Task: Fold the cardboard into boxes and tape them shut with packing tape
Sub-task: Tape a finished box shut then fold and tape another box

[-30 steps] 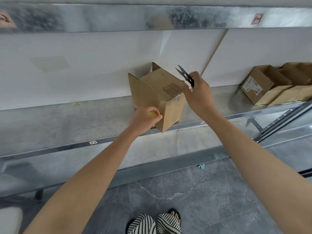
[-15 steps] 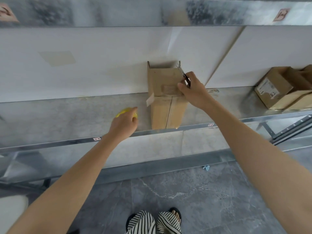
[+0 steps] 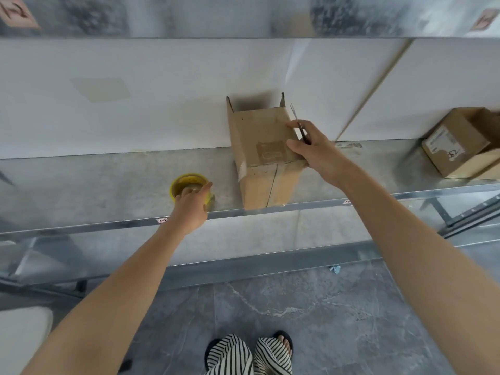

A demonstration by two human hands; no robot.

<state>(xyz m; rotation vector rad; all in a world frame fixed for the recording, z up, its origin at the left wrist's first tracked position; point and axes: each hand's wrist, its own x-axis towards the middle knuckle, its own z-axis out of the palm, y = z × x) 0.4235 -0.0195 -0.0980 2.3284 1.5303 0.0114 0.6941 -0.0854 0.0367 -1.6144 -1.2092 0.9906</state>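
Observation:
A brown cardboard box (image 3: 258, 136) lies on the metal shelf (image 3: 94, 185), its closed end with a centre seam towards me and its open flaps against the wall. My right hand (image 3: 316, 152) grips small black scissors (image 3: 297, 123), and its fingers touch the box's upper right edge. A yellow roll of packing tape (image 3: 180, 182) lies flat on the shelf to the left of the box. Over the roll is my left hand (image 3: 190, 207), fingertips touching its top and thumb stretched out.
More cardboard boxes (image 3: 457, 147) stand at the shelf's right end. Overhead runs an upper metal shelf (image 3: 243, 17), and a white wall is close behind. A white object (image 3: 21, 336) sits at the lower left. Grey tiled floor and my sandalled feet are below.
My left hand carried the tape roll leftwards away from the box and set it flat on the shelf. The box turned square to me. My right hand stayed at its right edge.

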